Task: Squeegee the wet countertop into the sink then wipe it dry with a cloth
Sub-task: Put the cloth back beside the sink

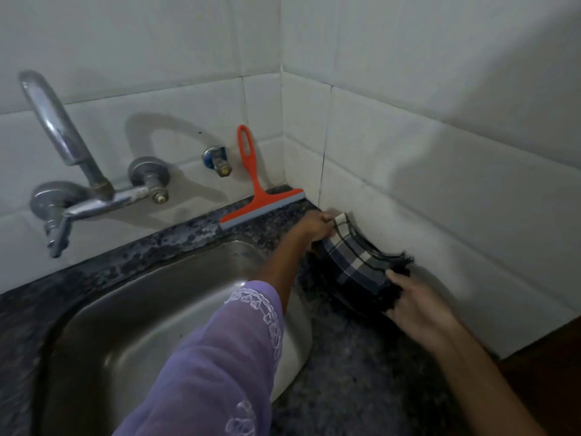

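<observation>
Both hands pinch the cloth [358, 265] mid-right of frame: left hand [316, 226] far corner, right hand [418, 302] near. Risk: elbow bumps squeegee [262, 206], propped upper-centre, into sink [151, 309].

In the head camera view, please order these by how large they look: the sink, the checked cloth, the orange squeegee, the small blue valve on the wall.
1. Sink, clearly largest.
2. Checked cloth and orange squeegee: look similar; cloth is bunched and nearer, so unsure.
3. Blue valve, smallest.
</observation>
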